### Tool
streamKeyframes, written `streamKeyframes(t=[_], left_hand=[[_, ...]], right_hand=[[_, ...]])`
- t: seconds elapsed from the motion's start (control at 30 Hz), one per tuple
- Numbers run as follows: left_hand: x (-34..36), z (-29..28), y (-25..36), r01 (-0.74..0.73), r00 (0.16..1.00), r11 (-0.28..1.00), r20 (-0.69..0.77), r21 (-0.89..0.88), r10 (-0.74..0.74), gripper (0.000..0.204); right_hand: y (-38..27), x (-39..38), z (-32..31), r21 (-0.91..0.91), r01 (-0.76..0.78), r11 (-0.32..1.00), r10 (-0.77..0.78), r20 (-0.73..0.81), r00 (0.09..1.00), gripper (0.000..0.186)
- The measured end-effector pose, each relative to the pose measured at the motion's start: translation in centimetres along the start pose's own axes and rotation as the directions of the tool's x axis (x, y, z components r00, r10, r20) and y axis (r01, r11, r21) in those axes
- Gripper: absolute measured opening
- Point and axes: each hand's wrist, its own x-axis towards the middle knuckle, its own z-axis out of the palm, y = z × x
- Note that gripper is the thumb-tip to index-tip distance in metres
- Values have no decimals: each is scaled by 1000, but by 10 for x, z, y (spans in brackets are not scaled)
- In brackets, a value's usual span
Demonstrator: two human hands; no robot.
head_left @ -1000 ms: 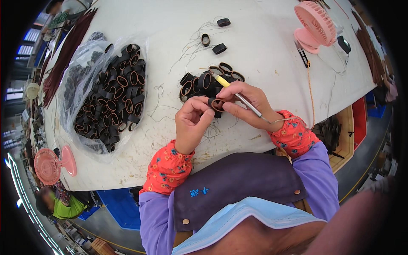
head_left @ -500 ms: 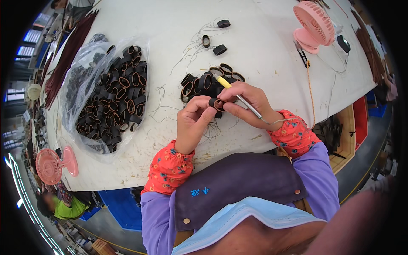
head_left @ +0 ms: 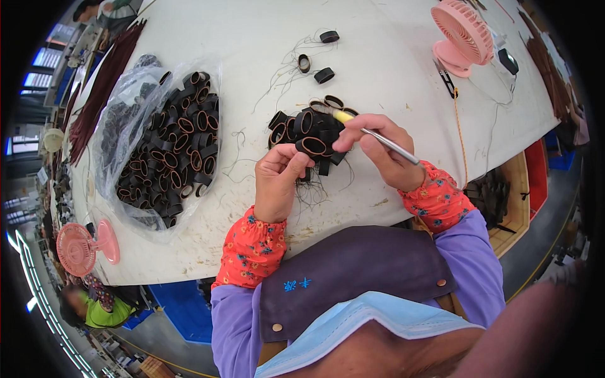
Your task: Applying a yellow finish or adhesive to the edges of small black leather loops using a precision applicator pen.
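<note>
Head view, white table (head_left: 378, 69), floor (head_left: 547, 225), left grip (head_left: 276, 181) pinching loop (head_left: 313, 155), right grip (head_left: 389, 159) holding tool (head_left: 392, 146)

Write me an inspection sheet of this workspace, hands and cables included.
Surface: white table, brown marks near the front edge.
Job's things: pile of black loops, more in a clear bag.
Clutter: loose threads, snips, right pink fan, left pink fan.
Hands: left hand pinches a black loop; right hand holds a pen-shaped tool.
Cables: thin grey line near the right pink fan, cable or thread unclear.
Surroundings: person in green, blue bin, tan box.
</note>
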Motion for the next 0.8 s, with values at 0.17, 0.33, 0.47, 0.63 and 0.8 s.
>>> streamKeyframes(t=[0.17, 0.33, 0.47, 0.63, 0.8], left_hand=[[0, 1, 0, 19, 1000, 1000, 20, -15, -18, 8], [-1, 1, 2, 25, 998, 1000, 58, -11, -24, 7], [-1, 1, 1, 21, 997, 1000, 75, -17, -20, 7], [-3, 2, 3, 11, 999, 1000, 50, 1, -11, 7], [0, -12, 16, -153, 984, 975, -65, 159, 165, 8]], right_hand=[[-8, 1, -1, 25, 12, 1000, -15, 127, 992, 19], [-6, 2, 3, -75, 43, 996, -33, 125, 992, 16], [-3, 2, 4, -115, 68, 991, -54, 122, 991, 15], [-6, 1, 5, -119, 49, 992, -36, 112, 993, 15], [-6, -2, 1, 77, 12, 997, -14, 28, 1000, 18]])
